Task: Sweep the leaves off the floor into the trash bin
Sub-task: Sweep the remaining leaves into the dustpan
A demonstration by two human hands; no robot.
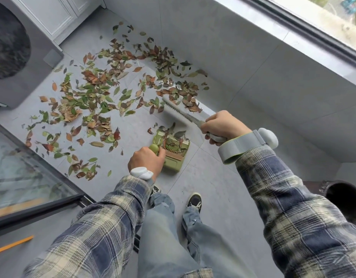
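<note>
A green dustpan [176, 155] was held low on the grey floor [203, 177] by the left hand [146, 160], whose fingers were curled tight round its upright handle. The pan's mouth was turned away from the person toward the litter, probably so that sweepings could be pushed straight in. A few leaves were already lodged inside the pan against its comb teeth.

Just beyond the dustpan and to its right, the broom [179, 112] was gripped by the right hand [223, 124], clamped fully round the pale handle. The head was angled down toward the pan's mouth, apparently so that leaves could be drawn back into it.

The bulk of the leaves [88, 97] was still spread on the floor beyond the dustpan and to its left, with a denser band beyond its right side along the foot of the wall [253, 67]. The task was judged to be at an early stage.

Well behind the dustpan and to its right, a dark round opening [341, 197] was seen, possibly the trash bin, though this could not be confirmed.
</note>
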